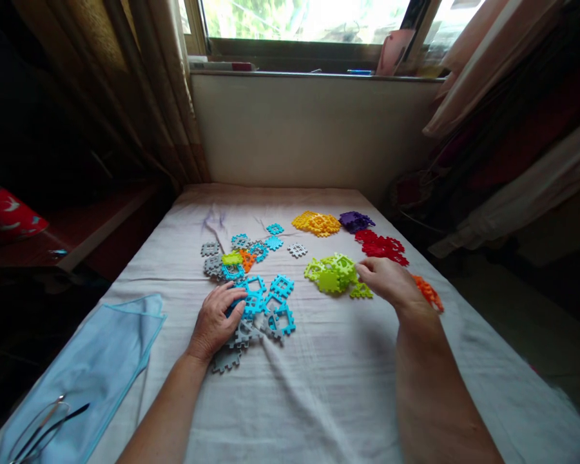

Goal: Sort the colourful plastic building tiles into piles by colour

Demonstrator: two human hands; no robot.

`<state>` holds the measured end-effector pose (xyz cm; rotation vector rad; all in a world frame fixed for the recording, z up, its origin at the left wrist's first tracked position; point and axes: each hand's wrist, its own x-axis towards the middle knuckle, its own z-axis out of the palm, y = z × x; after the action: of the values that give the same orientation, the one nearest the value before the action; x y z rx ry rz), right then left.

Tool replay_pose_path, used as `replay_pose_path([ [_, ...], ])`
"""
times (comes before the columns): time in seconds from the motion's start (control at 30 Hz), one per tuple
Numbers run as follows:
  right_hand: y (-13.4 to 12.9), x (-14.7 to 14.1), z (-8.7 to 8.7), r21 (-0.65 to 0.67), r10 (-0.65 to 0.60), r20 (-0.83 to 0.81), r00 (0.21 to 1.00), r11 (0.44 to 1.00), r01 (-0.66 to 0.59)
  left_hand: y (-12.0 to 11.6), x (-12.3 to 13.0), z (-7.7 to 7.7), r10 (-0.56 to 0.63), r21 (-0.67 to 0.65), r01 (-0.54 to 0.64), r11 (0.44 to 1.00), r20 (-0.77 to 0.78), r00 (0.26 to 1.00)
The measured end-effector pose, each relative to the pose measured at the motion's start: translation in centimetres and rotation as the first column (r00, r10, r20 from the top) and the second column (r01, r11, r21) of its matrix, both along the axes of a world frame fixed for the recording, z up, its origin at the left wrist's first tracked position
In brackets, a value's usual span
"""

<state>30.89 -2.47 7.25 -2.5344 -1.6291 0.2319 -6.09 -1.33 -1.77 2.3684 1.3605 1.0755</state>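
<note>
My left hand [218, 322] rests with its fingers apart at the left edge of a group of blue interlocking tiles [254, 303], fingertips touching them. Grey tiles [227, 359] lie beside and below that hand. My right hand [384, 278] is closed at the right side of a lime green tile pile [329, 281], its fingers curled together. Whether it holds a piece is hidden. Just below its fingertips lies a lime green tile [361, 291] at the pile's edge. A mixed group farther back has grey, blue, an orange tile [247, 260] and a lime green tile [232, 258].
Yellow tiles [316, 223], purple tiles [356, 221] and red tiles [381, 247] form separate piles toward the back right. Orange tiles [428, 293] sit partly behind my right wrist. Glasses [48, 419] lie on a light blue cloth [96, 348] at the left of the white sheet [314, 399].
</note>
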Motion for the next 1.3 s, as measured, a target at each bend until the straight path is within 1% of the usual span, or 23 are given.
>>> replay_pose_path([
  [0.07,0.1,-3.1,1.0,0.001,0.118,0.023,0.993,0.993,-0.118,0.0,0.0,0.0,0.001,0.001,-0.001,1.0,0.009,1.0],
  [0.13,0.6,-6.5,1.2,-0.003,0.272,0.014,0.962,0.962,-0.272,-0.1,0.0,0.0,0.004,-0.003,-0.003,1.0,0.015,1.0],
  [0.2,1.6,-9.8,0.7,0.022,0.428,-0.004,0.904,0.903,-0.428,-0.1,0.0,0.0,0.01,-0.008,-0.01,1.0,0.022,1.0],
  [0.3,3.7,-14.1,-0.7,0.077,0.593,-0.023,0.805,0.804,-0.59,-0.1,0.1,-0.1,0.014,-0.01,-0.014,1.0,0.036,0.999],
  [0.33,4.5,-15.3,-1.1,0.091,0.632,-0.012,0.775,0.773,-0.628,-0.1,0.1,-0.1,0.015,-0.009,-0.015,1.0,0.039,0.999],
  [0.4,6.1,-17.4,-1.8,0.097,0.669,0.018,0.743,0.739,-0.667,-0.1,0.2,-0.1,0.016,-0.008,-0.016,1.0,0.042,0.999],
  [0.47,7.6,-19.0,-2.2,0.09,0.685,0.057,0.726,0.721,-0.687,-0.1,0.3,-0.1,0.02,-0.004,-0.02,1.0,0.042,0.999],
  [0.57,9.2,-20.6,-2.5,0.072,0.706,0.113,0.699,0.696,-0.714,-0.1,0.3,0.0,0.024,0.003,-0.024,1.0,0.041,0.999],
  [0.67,10.1,-21.5,-2.8,0.048,0.721,0.147,0.677,0.678,-0.733,-0.1,0.4,0.0,0.025,0.0,-0.025,1.0,0.042,0.999],
  [0.77,10.3,-21.7,-3.2,0.063,0.729,0.164,0.665,0.665,-0.744,-0.2,0.4,0.0,0.026,-0.004,-0.026,1.0,0.052,0.998],
  [0.83,10.1,-21.5,-3.4,0.11,0.726,0.168,0.667,0.658,-0.745,-0.2,0.4,0.0,0.028,-0.006,-0.028,1.0,0.052,0.998],
  [0.93,9.5,-20.8,-3.4,0.219,0.711,0.147,0.687,0.654,-0.724,-0.2,0.4,0.1,0.025,-0.012,-0.025,1.0,0.042,0.999],
  [1.0,9.0,-20.0,-3.4,0.289,0.681,0.108,0.725,0.676,-0.678,-0.2,0.4,0.1,0.023,-0.014,-0.022,1.0,0.039,0.999],
  [1.07,8.4,-19.1,-3.5,0.326,0.633,0.057,0.772,0.72,-0.613,-0.2,0.4,0.1,0.019,-0.011,-0.019,1.0,0.035,0.999],
  [1.13,8.0,-18.2,-3.8,0.324,0.589,0.012,0.808,0.763,-0.56,-0.1,0.4,0.0,0.016,-0.007,-0.016,1.0,0.034,0.999],
  [1.17,7.8,-17.9,-3.9,0.313,0.578,-0.002,0.816,0.776,-0.548,-0.1,0.4,0.0,0.015,-0.007,-0.015,1.0,0.034,0.999],
  [1.23,7.6,-17.4,-4.2,0.297,0.587,-0.013,0.809,0.775,-0.558,-0.1,0.3,0.0,0.016,-0.006,-0.016,1.0,0.035,0.999],
  [1.3,7.7,-17.4,-4.3,0.308,0.627,0.004,0.779,0.74,-0.597,0.0,0.3,0.0,0.014,-0.006,-0.014,1.0,0.032,0.999],
])
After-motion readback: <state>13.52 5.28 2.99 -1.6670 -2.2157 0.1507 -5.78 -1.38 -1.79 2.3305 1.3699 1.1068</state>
